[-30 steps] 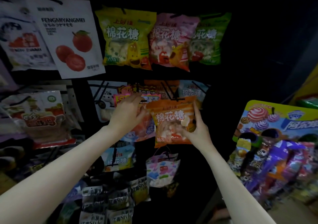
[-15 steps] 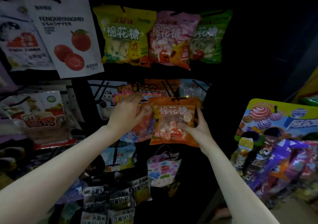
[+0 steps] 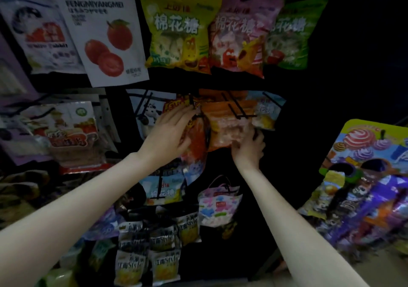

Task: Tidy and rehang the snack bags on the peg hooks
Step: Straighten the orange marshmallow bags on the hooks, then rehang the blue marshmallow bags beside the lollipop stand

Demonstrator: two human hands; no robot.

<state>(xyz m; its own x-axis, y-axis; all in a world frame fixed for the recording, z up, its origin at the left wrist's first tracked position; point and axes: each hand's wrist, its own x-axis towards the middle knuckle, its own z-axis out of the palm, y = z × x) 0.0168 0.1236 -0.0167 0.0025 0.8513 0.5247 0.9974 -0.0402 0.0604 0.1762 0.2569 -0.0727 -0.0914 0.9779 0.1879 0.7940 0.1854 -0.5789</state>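
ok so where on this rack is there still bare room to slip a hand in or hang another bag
Dark bare panel shows right of the green bag and blue bag, up to the lollipop display. Around the orange bag, where the left hand and right hand work, bags overlap tightly.

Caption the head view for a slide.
Right hand grips orange bag at peg hooks; left hand rests on neighbouring bag.

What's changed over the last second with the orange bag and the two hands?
The orange bag has gone up and back toward the black peg hook; whether it is threaded on is too blurred to tell. The right hand slid from the bag's right edge to its lower edge, still gripping it. The left hand stayed put, fingers pressing the red bag aside. The top-row bags are unchanged.
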